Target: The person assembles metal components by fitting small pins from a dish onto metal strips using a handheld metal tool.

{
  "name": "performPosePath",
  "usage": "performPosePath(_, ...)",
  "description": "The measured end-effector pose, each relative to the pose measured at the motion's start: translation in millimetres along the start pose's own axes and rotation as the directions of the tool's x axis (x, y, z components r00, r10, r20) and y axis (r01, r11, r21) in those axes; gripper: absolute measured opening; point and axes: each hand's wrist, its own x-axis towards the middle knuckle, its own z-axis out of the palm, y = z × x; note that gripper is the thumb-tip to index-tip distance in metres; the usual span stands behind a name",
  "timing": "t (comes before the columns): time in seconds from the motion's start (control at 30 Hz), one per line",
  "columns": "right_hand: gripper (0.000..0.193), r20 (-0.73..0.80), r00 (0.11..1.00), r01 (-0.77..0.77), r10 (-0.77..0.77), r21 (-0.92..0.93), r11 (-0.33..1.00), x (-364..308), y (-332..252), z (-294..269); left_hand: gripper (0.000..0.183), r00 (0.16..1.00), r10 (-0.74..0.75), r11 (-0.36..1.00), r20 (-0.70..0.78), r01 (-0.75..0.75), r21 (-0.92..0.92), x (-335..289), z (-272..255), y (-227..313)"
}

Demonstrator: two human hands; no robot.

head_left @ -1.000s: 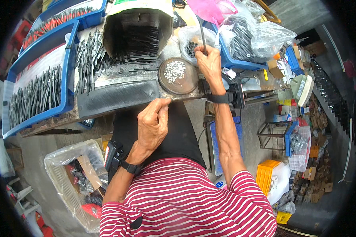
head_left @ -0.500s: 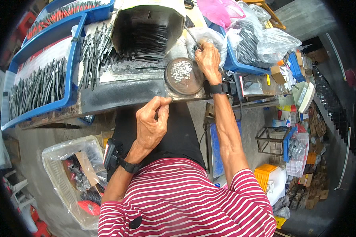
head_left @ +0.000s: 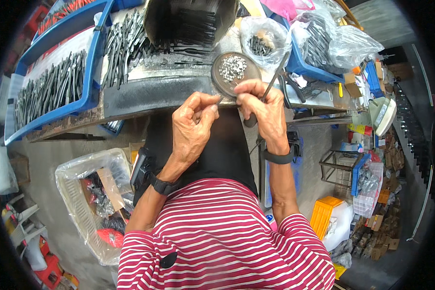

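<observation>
My left hand (head_left: 194, 126) is closed in front of the bench edge, thumb and forefinger pinching a small dark piece (head_left: 220, 100). Close beside it on the right, my right hand (head_left: 266, 113) has its fingers curled round a long dark rod-shaped tool (head_left: 277, 72). The tool slants up to the right, with a thick dark end (head_left: 250, 121) below the fingers. Whether the right fingertips also pinch something small, I cannot tell. Just beyond both hands lies a round brown dish (head_left: 221, 86) with a heap of small silvery parts (head_left: 233, 67). Behind it, a clear plastic bag (head_left: 280, 48) holds small dark parts.
Blue trays (head_left: 93, 72) of dark, slender pieces stand at the left. A dark-lined container (head_left: 159, 21) with similar pieces lies at the back. Pliers-like handles (head_left: 295, 89) rest right of the dish. A plastic-lined crate (head_left: 65, 186) sits on the floor at left.
My right hand has come back from the plastic bag to beside my left hand, bringing the rod-shaped tool. My left hand has shifted slightly right and up. The whole view has shifted a little.
</observation>
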Motion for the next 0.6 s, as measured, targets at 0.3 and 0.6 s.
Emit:
performPosePath(0.3,0.014,0.148,0.984,-0.139,0.097,0.314,0.939,-22.0,-0.5,9.4,0.012,0.999,-0.043,0.996,0.004,0.044,-0.071,-1.0,0.6,-4.5)
performPosePath(0.6,0.017,0.016,0.998,-0.056,0.054,0.392,0.918,-22.5,8.6,12.3,0.012,0.992,-0.108,0.986,0.067,0.115,-0.119,-7.6,-2.1,-3.6)
